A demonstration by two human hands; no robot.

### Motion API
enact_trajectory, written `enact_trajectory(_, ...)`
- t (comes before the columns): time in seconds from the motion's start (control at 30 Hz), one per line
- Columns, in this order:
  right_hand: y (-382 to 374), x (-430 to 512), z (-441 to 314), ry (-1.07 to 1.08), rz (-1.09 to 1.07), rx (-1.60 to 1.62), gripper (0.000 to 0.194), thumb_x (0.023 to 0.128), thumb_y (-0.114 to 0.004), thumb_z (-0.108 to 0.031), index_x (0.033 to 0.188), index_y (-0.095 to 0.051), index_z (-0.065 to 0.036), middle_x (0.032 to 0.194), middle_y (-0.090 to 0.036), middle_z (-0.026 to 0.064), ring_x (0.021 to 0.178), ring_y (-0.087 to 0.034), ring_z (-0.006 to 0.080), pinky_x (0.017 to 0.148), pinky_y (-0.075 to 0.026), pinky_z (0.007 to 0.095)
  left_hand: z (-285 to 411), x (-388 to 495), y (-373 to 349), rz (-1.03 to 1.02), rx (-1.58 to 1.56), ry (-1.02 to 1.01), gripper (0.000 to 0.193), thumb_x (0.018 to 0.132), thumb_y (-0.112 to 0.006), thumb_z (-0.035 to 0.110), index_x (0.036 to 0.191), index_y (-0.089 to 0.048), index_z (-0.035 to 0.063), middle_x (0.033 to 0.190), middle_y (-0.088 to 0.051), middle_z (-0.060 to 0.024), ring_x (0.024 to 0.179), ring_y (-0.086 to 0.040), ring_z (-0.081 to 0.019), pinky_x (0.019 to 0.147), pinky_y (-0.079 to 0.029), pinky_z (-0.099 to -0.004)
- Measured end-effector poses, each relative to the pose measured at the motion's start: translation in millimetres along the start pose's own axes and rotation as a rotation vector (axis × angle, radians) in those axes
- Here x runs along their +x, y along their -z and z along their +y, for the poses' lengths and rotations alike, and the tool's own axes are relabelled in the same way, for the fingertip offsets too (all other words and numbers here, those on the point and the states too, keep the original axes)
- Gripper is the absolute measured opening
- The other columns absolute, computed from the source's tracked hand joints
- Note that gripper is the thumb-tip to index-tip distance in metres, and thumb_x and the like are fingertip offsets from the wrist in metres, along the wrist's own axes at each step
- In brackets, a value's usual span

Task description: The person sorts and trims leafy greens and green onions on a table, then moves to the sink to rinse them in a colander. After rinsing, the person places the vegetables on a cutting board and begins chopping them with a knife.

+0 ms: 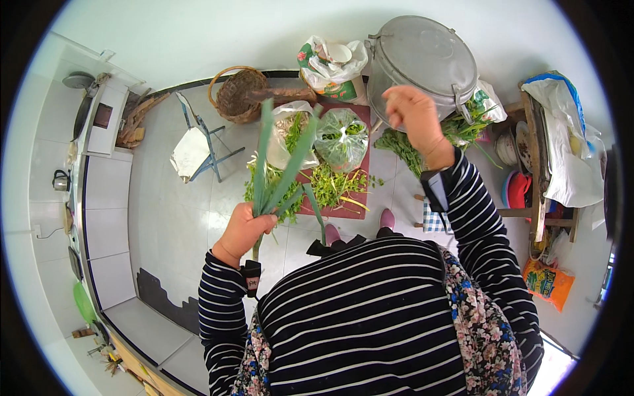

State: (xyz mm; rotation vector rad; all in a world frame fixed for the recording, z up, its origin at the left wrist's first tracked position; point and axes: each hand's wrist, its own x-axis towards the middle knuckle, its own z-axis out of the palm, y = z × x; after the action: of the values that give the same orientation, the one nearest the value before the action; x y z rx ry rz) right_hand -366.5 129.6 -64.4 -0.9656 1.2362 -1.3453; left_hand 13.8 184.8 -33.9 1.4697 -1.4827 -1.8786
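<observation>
My left hand (241,231) grips a leek or large green onion (291,175) by its lower leaves. The long flat leaves fan upward, one bends down to the right, and the pale stem shows beneath the fist. Raised in front of the big lidded metal pot (423,54) is my right hand (413,116), blurred, its fingers curled; whether anything is between them is unclear. Before me a dark red board or low table (359,210) bears loose leafy greens (334,185), an open plastic bag of vegetables (292,153) and a tied clear bag of greens (342,143).
A wicker basket (240,96) and a folding chair (193,151) stand to the left. Behind the board is a sack (337,81) topped by a bowl (339,53). More greens (401,148) lie by the pot. At right are a checkered stool (433,218) and wooden shelf (537,198).
</observation>
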Motion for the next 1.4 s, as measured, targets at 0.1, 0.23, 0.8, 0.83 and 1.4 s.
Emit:
enact_trajectory(0.1,-17.3,-14.8,40.2,0.161,-0.174,-0.525,0.020,0.085,-0.056,-0.003,0.104,-0.063,-0.003,0.078,-0.062,0.0055,0.058,-0.055,0.0078,0.047,-0.044,0.0257,2.1,4.6,4.3,-0.002,-0.042,-0.047,0.011,0.076,-0.066,0.007,0.083,-0.060,0.0008,0.065,-0.056,-0.0016,0.060,-0.052,-0.0098,0.056,-0.041,-0.0244)
enact_trajectory(0.23,-38.9,-35.5,59.1,0.461,-0.333,-1.105,0.017,0.079,-0.061,-0.004,0.095,-0.065,-0.002,0.090,-0.065,0.0224,0.077,-0.065,0.0282,0.067,-0.052,0.0377,9.7,13.7,4.4,-0.072,-0.005,-0.112,0.019,0.075,-0.074,0.008,0.089,-0.063,0.0025,0.072,-0.059,0.0008,0.064,-0.052,-0.0071,0.059,-0.042,-0.0231)
enact_trajectory(0.8,-106.9,-35.9,-28.9,-0.026,-1.035,-0.124,0.020,0.079,-0.072,-0.009,0.096,-0.068,0.002,0.079,-0.069,0.0050,0.070,-0.062,0.0105,0.061,-0.049,0.0276,33.0,33.5,-26.5,-0.393,0.255,-0.017,0.032,0.071,-0.079,0.013,0.096,-0.065,-0.0020,0.078,-0.060,0.0006,0.072,-0.052,-0.0086,0.069,-0.046,-0.0255)
enact_trajectory(0.83,-107.1,-36.2,-25.5,0.072,-1.003,-0.174,0.020,0.081,-0.071,-0.009,0.098,-0.068,0.001,0.081,-0.068,0.0046,0.070,-0.061,0.0100,0.062,-0.049,0.0261,33.2,34.3,-26.4,-0.399,0.252,-0.014,0.033,0.071,-0.079,0.014,0.096,-0.065,-0.0024,0.078,-0.061,0.0004,0.072,-0.052,-0.0087,0.070,-0.046,-0.0256)
enact_trajectory(1.4,-100.3,-51.3,-30.2,0.633,-0.772,-0.150,0.022,0.083,-0.061,0.000,0.105,-0.064,-0.002,0.084,-0.064,0.0130,0.075,-0.061,0.0208,0.070,-0.050,0.0310,35.7,25.1,-30.4,-0.434,-0.012,-0.034,0.031,0.076,-0.080,0.023,0.091,-0.061,0.0034,0.066,-0.051,0.0029,0.057,-0.046,-0.0068,0.052,-0.038,-0.0221)
